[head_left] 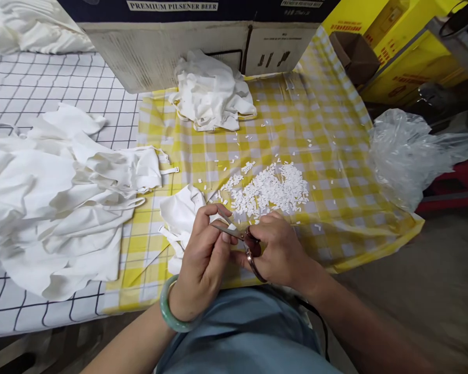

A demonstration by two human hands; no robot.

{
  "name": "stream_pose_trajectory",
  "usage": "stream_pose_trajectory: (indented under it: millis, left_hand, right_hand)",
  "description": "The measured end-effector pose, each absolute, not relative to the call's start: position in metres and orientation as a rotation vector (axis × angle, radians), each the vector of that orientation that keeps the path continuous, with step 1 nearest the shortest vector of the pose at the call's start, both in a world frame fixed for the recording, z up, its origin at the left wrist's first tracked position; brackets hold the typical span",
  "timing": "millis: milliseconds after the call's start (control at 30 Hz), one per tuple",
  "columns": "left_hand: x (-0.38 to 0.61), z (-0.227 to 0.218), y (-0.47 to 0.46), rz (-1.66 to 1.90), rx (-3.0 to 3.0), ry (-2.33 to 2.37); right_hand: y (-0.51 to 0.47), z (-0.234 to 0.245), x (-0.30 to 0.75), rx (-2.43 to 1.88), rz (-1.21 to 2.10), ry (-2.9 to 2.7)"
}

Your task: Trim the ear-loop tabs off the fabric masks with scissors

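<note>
My right hand [281, 249] is closed round the handles of a pair of scissors [253, 248], its blades pointing left and slightly apart. Between the blades and the fingertips of my left hand [206, 254] shows a small white bit of cloth. My left hand pinches a white fabric garment [183, 210], which spreads out behind and left of it on the table; a strap with a small slider lies at its left edge. Just beyond both hands sits a heap of tiny white cut pieces [271, 189], with others scattered around.
White garments lie in a large pile [62, 192] at left and a smaller bundle [214, 96] before a beer carton [171, 49]. A yellow checked cloth [335, 208] covers the table. At right are a clear plastic bag [405, 150] and yellow boxes [421, 67].
</note>
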State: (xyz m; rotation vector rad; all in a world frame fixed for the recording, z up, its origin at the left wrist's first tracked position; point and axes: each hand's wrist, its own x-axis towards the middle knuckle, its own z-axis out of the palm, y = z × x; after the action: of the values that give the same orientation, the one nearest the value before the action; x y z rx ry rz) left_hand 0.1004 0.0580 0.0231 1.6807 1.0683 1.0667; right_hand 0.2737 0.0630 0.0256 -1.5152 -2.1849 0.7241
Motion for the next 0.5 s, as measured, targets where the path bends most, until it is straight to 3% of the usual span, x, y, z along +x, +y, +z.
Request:
stream_pose_trajectory:
  millis: [167,333,500]
  left_hand:
    - [0.112,0.018,0.067,0.979,1.67,0.993]
    - [0.123,0.01,0.071,0.924,1.635,0.926]
    - [0.098,0.021,0.064,0.89,1.574,0.988]
  right_hand:
    - [0.051,0.015,0.288,-1.701,0.808,-2.051]
    - [0.046,0.008,0.295,-1.875,1.148,-1.848]
    - [0.05,0.018,0.305,-1.753,1.235,-1.725]
